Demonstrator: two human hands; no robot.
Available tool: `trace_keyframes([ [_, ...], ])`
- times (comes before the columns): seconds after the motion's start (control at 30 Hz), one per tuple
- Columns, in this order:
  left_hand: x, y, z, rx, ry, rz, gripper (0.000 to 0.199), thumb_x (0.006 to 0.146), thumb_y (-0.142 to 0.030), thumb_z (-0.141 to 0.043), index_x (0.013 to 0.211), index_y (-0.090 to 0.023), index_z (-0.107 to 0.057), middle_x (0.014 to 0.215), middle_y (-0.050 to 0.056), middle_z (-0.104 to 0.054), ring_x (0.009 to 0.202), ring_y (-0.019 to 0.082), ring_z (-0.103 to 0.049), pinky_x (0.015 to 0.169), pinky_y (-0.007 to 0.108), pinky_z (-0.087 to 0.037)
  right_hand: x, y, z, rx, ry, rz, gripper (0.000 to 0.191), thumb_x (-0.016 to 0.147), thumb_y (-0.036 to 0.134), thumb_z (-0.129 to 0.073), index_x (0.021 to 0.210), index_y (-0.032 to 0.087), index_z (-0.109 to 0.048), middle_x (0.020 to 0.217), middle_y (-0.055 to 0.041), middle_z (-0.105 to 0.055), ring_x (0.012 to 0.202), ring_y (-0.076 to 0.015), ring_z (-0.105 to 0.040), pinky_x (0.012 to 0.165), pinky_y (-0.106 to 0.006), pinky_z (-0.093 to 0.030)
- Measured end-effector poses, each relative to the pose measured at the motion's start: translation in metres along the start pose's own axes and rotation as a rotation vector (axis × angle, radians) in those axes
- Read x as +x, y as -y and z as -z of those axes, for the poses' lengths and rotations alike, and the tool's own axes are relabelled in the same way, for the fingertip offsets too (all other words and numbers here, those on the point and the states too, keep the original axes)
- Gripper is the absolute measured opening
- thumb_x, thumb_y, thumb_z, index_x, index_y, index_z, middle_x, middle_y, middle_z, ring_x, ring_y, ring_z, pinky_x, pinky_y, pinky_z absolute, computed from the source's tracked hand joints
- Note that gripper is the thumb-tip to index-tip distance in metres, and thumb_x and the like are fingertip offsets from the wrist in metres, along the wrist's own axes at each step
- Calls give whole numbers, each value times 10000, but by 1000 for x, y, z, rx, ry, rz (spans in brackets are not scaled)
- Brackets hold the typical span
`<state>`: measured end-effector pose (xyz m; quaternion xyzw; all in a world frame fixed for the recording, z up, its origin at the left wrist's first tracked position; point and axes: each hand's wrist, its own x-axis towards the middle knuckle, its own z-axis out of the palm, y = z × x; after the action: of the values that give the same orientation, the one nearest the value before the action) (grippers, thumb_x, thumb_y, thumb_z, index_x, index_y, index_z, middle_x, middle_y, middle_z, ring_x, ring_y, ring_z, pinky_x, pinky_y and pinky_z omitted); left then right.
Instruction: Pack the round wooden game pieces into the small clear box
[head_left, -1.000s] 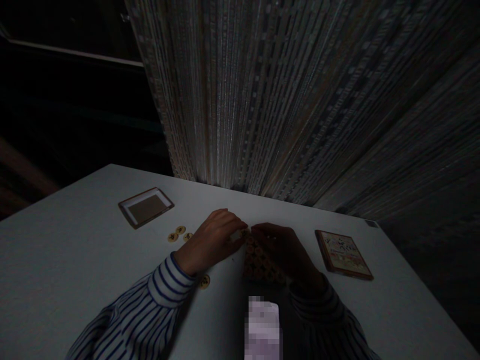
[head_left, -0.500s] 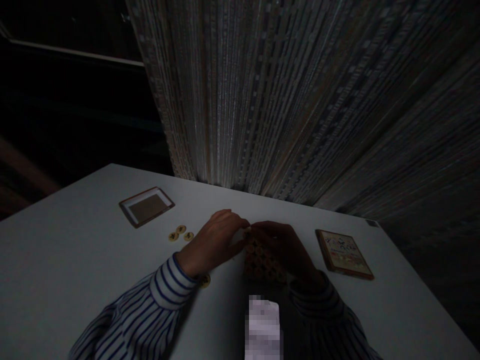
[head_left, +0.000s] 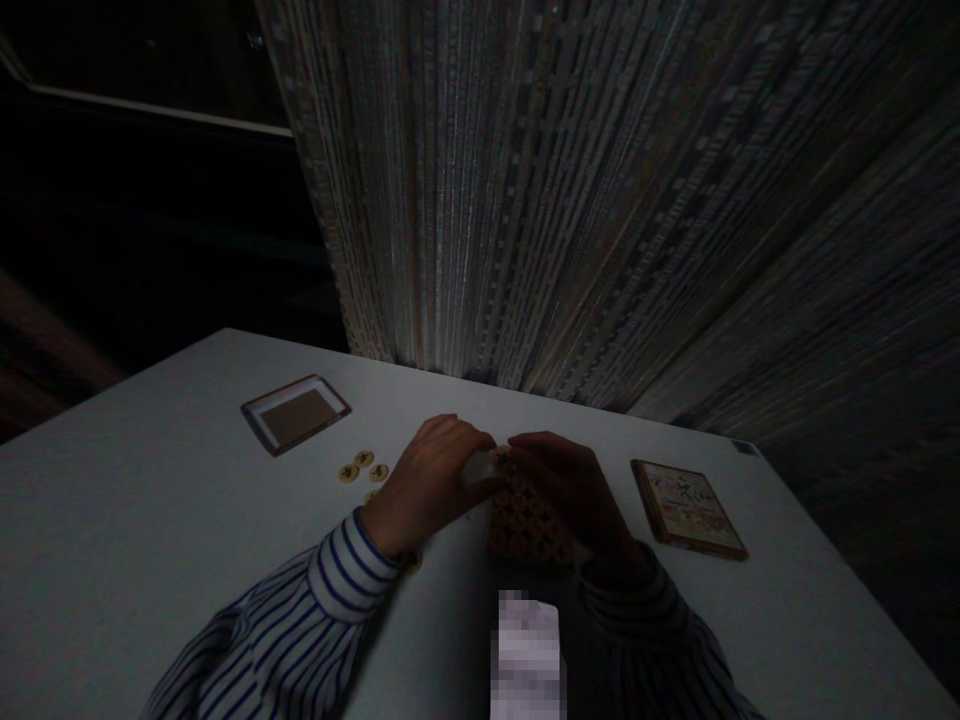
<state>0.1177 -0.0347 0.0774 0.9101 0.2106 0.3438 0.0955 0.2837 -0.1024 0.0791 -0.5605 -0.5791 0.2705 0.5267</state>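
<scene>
Close together over the table's middle, my left hand (head_left: 431,475) and my right hand (head_left: 562,485) meet at a round wooden Chinese chess piece (head_left: 502,457) with a dark character on it. My left thumb and index finger curve around its left side, while my right fingertips close on its right side. Just below lies a tight cluster of similar chess pieces (head_left: 521,525) in rows, in shadow and partly covered by my right hand. Several loose yellowish pieces (head_left: 364,459) lie left of my left hand, one partly hidden by it. Another piece (head_left: 412,562) shows beside my left cuff.
A shallow open box part (head_left: 259,432) lies at the back left of the white table (head_left: 187,480). On the right is a flat box or lid (head_left: 694,508) with a printed picture. A pixelated pale object (head_left: 526,660) is at the front. A striped string curtain (head_left: 465,200) hangs behind.
My fingertips have parted slightly, and the chess piece between them now shows more clearly. My left hand has shifted a little; another loose piece peeks out beside it.
</scene>
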Motion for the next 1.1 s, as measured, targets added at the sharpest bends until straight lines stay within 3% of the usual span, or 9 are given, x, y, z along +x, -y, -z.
trace_keyframes([
  [0.37,-1,3,1,-73,-61,9,183,778,-308,-616,909,-185,-582,827,28,-648,834,180,-578,849,382,-426,-2,-2,0,62,22,8,219,760,309,-611,939,197,-669,870,-31,-702,814,-173,-637,717,-309,-519],
  [0.87,0,9,7,-206,16,20,212,824,-251,-565,1023,-193,-610,893,55,-673,875,182,-593,842,379,-440,-4,8,2,89,82,-45,265,747,361,-623,955,198,-643,828,-38,-711,773,-180,-654,681,-313,-519],
  [1.1,-1,10,7,-208,12,17,275,816,-248,-576,1084,-190,-588,929,61,-671,903,188,-586,854,386,-436,-4,9,2,146,114,-56,231,758,304,-615,961,193,-609,852,-33,-703,795,-174,-655,679,-292,-511],
])
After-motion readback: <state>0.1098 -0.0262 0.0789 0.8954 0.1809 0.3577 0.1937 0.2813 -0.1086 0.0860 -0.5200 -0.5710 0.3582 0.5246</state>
